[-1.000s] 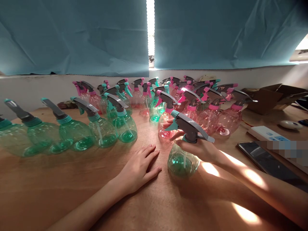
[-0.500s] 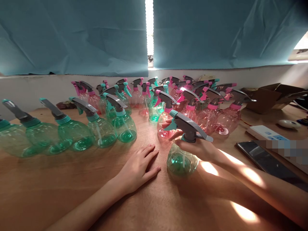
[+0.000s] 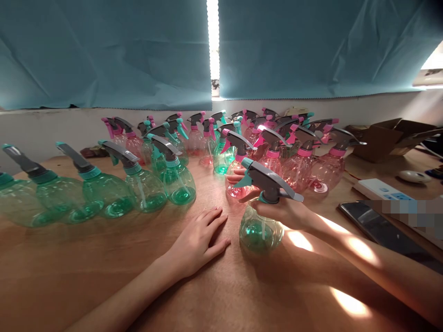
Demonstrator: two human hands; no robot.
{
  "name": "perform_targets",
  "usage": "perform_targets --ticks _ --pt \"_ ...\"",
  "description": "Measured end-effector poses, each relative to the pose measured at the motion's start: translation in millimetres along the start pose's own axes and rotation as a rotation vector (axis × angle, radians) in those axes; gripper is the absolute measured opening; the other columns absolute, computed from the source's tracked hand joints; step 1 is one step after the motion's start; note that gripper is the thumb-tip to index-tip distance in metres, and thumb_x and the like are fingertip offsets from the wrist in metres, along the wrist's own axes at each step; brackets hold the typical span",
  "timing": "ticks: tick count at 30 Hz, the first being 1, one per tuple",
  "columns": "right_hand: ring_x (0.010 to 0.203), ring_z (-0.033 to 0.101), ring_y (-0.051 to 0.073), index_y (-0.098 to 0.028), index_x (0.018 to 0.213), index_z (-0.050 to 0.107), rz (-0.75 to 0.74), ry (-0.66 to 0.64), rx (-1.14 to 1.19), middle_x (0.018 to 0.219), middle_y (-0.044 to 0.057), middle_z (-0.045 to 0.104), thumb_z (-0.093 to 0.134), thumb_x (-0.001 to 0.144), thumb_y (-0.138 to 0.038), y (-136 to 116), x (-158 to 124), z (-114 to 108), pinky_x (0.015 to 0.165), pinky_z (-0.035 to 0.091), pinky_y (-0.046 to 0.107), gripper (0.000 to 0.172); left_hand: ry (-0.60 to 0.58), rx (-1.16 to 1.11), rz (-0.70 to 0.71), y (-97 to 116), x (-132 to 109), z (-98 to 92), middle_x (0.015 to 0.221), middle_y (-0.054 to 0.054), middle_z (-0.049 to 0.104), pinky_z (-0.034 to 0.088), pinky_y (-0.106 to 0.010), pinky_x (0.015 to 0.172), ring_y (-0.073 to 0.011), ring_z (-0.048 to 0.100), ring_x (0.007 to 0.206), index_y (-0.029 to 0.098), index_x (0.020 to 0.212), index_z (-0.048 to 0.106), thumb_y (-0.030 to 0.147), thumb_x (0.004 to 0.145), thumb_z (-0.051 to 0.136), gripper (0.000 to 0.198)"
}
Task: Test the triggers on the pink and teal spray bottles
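Note:
A clear green spray bottle (image 3: 261, 233) with a grey and teal trigger head stands upright on the wooden table (image 3: 207, 295). Around its neck, just under the head, is my right hand (image 3: 280, 212); some fingers stretch out past the trigger on the far side, and part of the grip is hidden by the bottle head. My left hand (image 3: 199, 242) lies flat on the table to the left of this bottle, fingers apart, touching only the wood. Beyond the fingers, a pink spray bottle (image 3: 237, 184) is partly covered.
A row of green spray bottles (image 3: 119, 198) lines the left. Several pink spray bottles (image 3: 297, 168) crowd the back right, with mixed colours behind. At right are a phone (image 3: 377, 230), a white power strip (image 3: 384, 189), a mouse (image 3: 414, 177) and an open cardboard box (image 3: 387, 140).
The fingers of my right hand reach slightly further out past the trigger. The view has shifted a little; my left hand and the bottles stay put.

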State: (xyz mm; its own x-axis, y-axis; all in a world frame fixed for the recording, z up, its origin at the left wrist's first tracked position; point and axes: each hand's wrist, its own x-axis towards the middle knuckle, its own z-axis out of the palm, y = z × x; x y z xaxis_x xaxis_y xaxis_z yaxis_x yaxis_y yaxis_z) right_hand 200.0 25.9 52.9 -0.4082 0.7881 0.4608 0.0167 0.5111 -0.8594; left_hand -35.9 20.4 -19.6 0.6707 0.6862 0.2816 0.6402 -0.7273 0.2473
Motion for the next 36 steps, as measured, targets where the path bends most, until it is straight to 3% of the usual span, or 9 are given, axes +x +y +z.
perform_targets --ticks 4,9,15,20,24,31,36 --pt "0.127 0.053 0.023 -0.022 0.131 0.048 -0.003 -0.003 -0.001 0.133 0.009 0.058 0.049 0.074 -0.005 -0.2 -0.5 -0.7 0.102 0.047 0.044 0.059 0.003 0.0 0.007 0.4 -0.1 -0.7 0.145 -0.011 0.045 0.034 -0.049 0.109 -0.0308 0.041 0.132 0.02 0.138 0.048 0.045 0.095 0.05 0.049" --pt "0.12 0.058 0.023 -0.022 0.124 0.054 0.008 -0.011 -0.038 0.135 0.008 0.056 0.051 0.075 -0.008 1.4 -0.6 -1.7 0.087 0.055 0.037 0.051 0.002 0.012 0.009 0.2 -0.3 -0.1 0.145 -0.011 0.045 0.033 -0.048 0.11 -0.0296 0.04 0.133 0.02 0.137 0.048 0.044 0.095 0.051 0.048" --pt "0.116 0.059 0.022 -0.022 0.12 0.058 0.006 -0.004 -0.064 0.134 0.007 0.056 0.051 0.075 -0.009 1.5 -0.1 -1.7 0.082 0.054 0.034 0.047 -0.003 0.011 0.008 0.4 0.8 -0.9 0.145 -0.012 0.045 0.033 -0.049 0.11 -0.0298 0.04 0.133 0.019 0.137 0.048 0.045 0.095 0.05 0.049" --pt "0.098 0.066 0.018 -0.022 0.119 0.056 0.041 0.008 -0.046 0.129 0.007 0.059 0.051 0.075 -0.01 -1.9 -0.4 -0.6 0.081 0.055 0.034 0.046 -0.005 0.002 0.004 0.4 0.1 -1.0 0.145 -0.011 0.045 0.033 -0.05 0.11 -0.0308 0.041 0.133 0.022 0.138 0.047 0.045 0.095 0.051 0.049" --pt "0.104 0.064 0.02 -0.021 0.107 0.057 0.061 0.034 -0.051 0.116 0.007 0.064 0.05 0.071 -0.009 -7.1 0.9 1.2 0.081 0.056 0.034 0.039 0.001 -0.009 -0.002 -0.1 -0.3 -0.2 0.145 -0.011 0.045 0.033 -0.05 0.11 -0.0309 0.041 0.132 0.022 0.137 0.048 0.046 0.095 0.051 0.049" --pt "0.077 0.065 0.016 -0.02 0.09 0.054 0.052 0.107 -0.096 0.086 0.003 0.065 0.052 0.069 -0.015 -9.3 -0.3 -0.5 0.069 0.055 0.03 0.021 -0.006 -0.004 -0.004 0.3 0.5 -0.5 0.145 -0.011 0.046 0.032 -0.05 0.11 -0.0306 0.041 0.133 0.021 0.137 0.048 0.045 0.095 0.051 0.049" --pt "0.099 0.066 0.02 -0.021 0.107 0.059 0.063 0.039 -0.091 0.11 0.006 0.067 0.051 0.071 -0.008 -4.7 -1.6 -2.7 0.081 0.056 0.035 0.039 0.0 -0.008 -0.007 0.5 -0.3 -0.2 0.145 -0.01 0.046 0.031 -0.051 0.111 -0.0308 0.042 0.132 0.023 0.138 0.047 0.044 0.094 0.053 0.049"
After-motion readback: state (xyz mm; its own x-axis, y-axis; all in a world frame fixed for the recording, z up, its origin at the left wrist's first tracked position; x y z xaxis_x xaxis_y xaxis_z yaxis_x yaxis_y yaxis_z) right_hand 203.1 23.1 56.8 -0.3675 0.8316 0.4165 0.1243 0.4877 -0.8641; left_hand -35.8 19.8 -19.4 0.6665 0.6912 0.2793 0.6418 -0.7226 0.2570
